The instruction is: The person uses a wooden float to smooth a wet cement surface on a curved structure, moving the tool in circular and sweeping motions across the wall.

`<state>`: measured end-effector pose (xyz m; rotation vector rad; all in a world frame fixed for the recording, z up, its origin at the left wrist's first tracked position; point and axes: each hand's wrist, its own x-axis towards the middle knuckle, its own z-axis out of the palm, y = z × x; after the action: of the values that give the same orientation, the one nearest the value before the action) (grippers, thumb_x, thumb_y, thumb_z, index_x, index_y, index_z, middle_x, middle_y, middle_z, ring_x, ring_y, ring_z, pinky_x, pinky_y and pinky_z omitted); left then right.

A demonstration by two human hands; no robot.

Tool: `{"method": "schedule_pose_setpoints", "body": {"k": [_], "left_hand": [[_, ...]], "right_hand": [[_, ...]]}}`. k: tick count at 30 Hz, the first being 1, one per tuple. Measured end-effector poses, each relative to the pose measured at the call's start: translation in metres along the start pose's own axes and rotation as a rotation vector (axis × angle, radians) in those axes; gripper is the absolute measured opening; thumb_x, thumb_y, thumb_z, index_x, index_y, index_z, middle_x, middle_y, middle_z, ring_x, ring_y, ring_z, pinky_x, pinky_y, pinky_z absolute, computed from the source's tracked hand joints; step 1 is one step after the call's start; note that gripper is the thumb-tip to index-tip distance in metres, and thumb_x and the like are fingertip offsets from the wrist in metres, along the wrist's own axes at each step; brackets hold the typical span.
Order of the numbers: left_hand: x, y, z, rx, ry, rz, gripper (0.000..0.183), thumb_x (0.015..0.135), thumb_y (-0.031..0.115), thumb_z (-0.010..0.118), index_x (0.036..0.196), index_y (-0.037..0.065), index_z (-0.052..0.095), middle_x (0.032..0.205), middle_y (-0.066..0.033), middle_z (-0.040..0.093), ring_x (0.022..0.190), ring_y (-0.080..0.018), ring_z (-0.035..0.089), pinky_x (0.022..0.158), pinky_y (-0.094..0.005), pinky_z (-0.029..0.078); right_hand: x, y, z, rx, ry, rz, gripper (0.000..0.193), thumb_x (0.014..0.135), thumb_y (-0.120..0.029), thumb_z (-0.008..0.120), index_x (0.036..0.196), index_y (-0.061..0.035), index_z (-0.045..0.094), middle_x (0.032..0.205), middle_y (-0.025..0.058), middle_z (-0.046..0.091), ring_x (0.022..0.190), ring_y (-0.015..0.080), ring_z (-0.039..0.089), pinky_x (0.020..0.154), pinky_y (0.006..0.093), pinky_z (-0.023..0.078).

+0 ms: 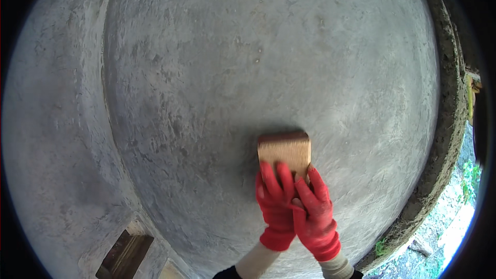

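Observation:
A wooden block (287, 153), pale on its upper face with a dark reddish-brown far edge, lies against the grey plastered surface (258, 88). Both of my hands wear red gloves. My left hand (278, 201) grips the near part of the block, its fingers bent over the pale face. Beside it, partly overlapping, my right hand (316, 212) holds the block's near right corner. The palm sides of both hands and the face of the block toward the plaster are hidden.
An inner corner seam (106, 88) runs down the left, with another plastered face beyond. A dark brown wooden piece (125, 254) sits at the lower left. Along the right runs a rough, earthy edge (431, 191); past it are bright ground and green plants (469, 181).

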<state>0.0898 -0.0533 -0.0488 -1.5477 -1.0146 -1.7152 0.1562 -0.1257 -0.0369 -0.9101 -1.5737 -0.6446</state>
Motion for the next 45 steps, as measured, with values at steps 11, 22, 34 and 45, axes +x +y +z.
{"method": "schedule_pose_setpoints", "body": {"k": [11,22,34,45], "left_hand": [[-0.003,-0.022,-0.025,-0.012,-0.099,0.119,0.077,0.069,0.035,0.078,0.137,0.013,0.049,0.149,-0.0301,0.03,0.112,-0.0478,0.047,0.09,-0.0546,0.043],[0.139,-0.04,-0.026,-0.05,0.034,0.052,0.078,0.073,0.026,0.076,0.143,0.01,0.046,0.149,-0.0283,0.031,0.114,-0.046,0.047,0.093,-0.053,0.042],[0.084,-0.058,-0.035,0.015,-0.051,0.144,0.07,0.071,0.033,0.077,0.135,0.018,0.054,0.148,-0.0206,0.035,0.11,-0.045,0.047,0.088,-0.0515,0.046],[-0.042,-0.115,-0.052,0.03,-0.075,0.19,0.074,0.07,0.034,0.08,0.136,0.017,0.051,0.147,-0.0288,0.034,0.117,-0.0455,0.048,0.094,-0.0536,0.041]], "right_hand": [[-0.052,0.024,-0.045,0.339,-0.042,0.237,0.049,0.069,0.01,0.059,0.117,0.0013,0.064,0.13,0.0254,0.054,0.109,0.0369,0.061,0.089,0.0405,0.054],[-0.05,0.026,-0.033,0.549,-0.029,0.487,0.039,0.081,0.007,0.051,0.117,0.0007,0.063,0.129,0.0228,0.055,0.113,0.0335,0.059,0.084,0.037,0.055],[0.01,0.055,-0.01,0.388,0.138,0.157,0.035,0.087,0.002,0.048,0.118,0.0013,0.064,0.129,0.0208,0.055,0.105,0.024,0.062,0.067,0.0248,0.057],[0.151,0.039,0.0,0.357,0.366,-0.183,0.028,0.091,0.006,0.05,0.115,0.0023,0.065,0.115,0.0171,0.064,0.091,0.0209,0.066,0.07,0.0286,0.056]]}}
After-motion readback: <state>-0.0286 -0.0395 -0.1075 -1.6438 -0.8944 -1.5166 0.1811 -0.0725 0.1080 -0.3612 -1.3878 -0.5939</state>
